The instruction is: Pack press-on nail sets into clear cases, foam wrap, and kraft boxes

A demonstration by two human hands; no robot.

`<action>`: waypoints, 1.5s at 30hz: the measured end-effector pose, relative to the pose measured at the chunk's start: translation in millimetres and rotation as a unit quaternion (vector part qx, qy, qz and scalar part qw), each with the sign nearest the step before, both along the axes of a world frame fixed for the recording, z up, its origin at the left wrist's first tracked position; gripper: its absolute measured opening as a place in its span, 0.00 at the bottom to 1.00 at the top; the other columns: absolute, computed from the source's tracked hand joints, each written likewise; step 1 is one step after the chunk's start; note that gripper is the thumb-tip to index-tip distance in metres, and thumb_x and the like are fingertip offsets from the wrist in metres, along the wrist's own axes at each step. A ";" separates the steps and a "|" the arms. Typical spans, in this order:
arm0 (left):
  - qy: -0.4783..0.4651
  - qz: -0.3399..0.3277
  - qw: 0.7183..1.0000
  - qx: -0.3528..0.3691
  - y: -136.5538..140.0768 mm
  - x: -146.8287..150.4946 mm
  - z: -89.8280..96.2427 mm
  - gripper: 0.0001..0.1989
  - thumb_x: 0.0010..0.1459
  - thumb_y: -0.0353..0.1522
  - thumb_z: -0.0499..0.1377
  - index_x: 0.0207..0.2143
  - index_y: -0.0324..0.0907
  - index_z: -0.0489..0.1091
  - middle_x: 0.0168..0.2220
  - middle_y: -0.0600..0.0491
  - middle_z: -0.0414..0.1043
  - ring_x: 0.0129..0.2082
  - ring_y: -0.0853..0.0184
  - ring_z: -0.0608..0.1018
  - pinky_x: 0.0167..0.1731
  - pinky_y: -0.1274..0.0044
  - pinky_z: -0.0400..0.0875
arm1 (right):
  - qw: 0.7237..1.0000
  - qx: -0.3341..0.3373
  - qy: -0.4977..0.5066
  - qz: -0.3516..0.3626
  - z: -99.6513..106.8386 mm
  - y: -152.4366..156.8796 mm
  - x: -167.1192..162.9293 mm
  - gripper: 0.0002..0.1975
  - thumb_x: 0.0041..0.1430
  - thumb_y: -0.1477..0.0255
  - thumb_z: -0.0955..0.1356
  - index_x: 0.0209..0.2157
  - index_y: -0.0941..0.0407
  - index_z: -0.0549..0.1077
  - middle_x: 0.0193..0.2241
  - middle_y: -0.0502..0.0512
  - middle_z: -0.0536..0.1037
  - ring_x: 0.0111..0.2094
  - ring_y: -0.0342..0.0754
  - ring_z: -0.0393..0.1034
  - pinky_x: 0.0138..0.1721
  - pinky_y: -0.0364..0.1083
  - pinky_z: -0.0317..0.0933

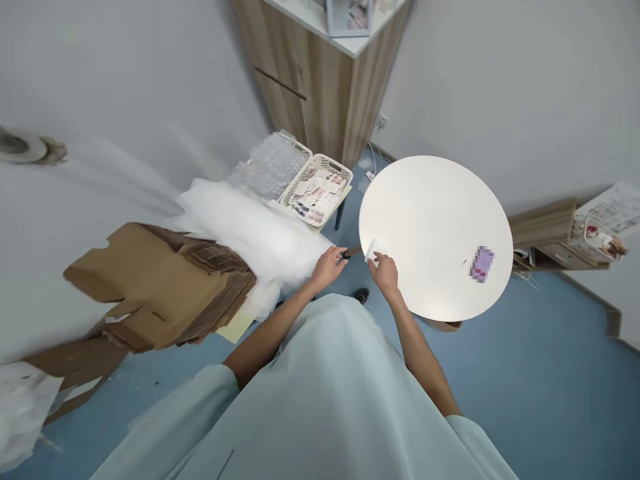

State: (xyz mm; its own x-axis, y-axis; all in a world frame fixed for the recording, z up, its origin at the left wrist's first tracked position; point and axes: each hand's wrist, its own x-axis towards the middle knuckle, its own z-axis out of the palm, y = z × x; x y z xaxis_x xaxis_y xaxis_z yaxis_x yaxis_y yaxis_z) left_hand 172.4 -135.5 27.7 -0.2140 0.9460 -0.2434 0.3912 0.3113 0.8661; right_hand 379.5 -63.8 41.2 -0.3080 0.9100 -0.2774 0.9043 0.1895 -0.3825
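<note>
My left hand (329,268) hovers in the gap between the white wrapping sheets and the round table, fingers curled around a small dark object (346,254) that I cannot make out. A short brown strip (355,251) shows just beyond it, towards the table. At the table's near left edge, my right hand (386,272) is closed, its fingertips on a small white rolled piece (371,248). The round white table (430,207) lies under and beyond that hand. A purple item (482,264), pixelated, rests on its right side.
Flattened cardboard boxes (160,287) are stacked at left, beside white wrapping sheets (250,223). Behind these stand a white basket (327,217) of small cards and a pile of clear plastic packaging (273,163). A wooden cabinet (320,87) rises at the back; a low shelf (545,230) stands right.
</note>
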 end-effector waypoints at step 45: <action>0.326 0.208 0.916 -0.104 -252.7 -197.1 30.6 0.19 0.72 0.28 0.51 0.47 0.44 0.83 0.46 0.43 0.80 0.47 0.53 0.79 0.42 0.66 0.74 | 0.828 -0.024 -0.132 0.545 64.5 -201.4 -319.7 0.19 0.76 0.73 0.64 0.59 0.68 0.76 0.57 0.73 0.79 0.61 0.62 0.70 0.55 0.53 0.70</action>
State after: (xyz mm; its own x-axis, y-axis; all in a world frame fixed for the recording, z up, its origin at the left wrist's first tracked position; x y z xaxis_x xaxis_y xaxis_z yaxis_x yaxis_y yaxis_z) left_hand -24.7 -388.2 58.4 -0.7099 0.6972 -0.0999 0.6147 0.6825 0.3954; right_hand 59.8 -265.1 105.6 -0.8618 0.1182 -0.4934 0.2600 0.9380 -0.2293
